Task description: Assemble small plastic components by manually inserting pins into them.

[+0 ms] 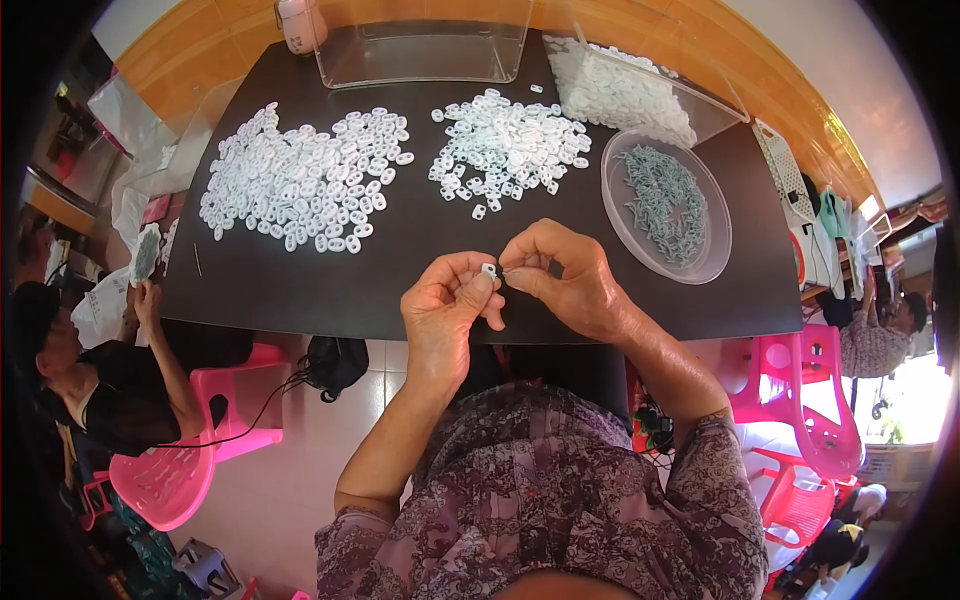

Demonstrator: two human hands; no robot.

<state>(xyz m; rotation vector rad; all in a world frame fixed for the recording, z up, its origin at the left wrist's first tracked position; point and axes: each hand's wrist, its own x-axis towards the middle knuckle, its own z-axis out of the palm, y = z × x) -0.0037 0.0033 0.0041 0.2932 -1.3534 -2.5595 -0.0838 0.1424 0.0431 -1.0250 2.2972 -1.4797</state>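
Over the front edge of the dark table [330, 290], my left hand [440, 310] pinches a small white plastic piece [489, 270] between thumb and fingertips. My right hand [575, 280] comes in from the right, its thumb and forefinger closed right beside that piece. Whatever those right fingertips hold is too small to make out. Beyond my hands lies a pile of small white pieces with holes [510, 145]. To its left spreads a wider pile of white oval pieces [290, 180]. On the right, a round clear tub [718, 245] contains many thin grey-green screw-like parts [665, 205].
At the table's back stand a clear empty bin [420, 75] and another clear bin of white pieces [630, 95]. A pink jar [300, 25] is at the back left. Another person [110, 370] sits at left. Pink plastic chairs [165, 475] flank me.
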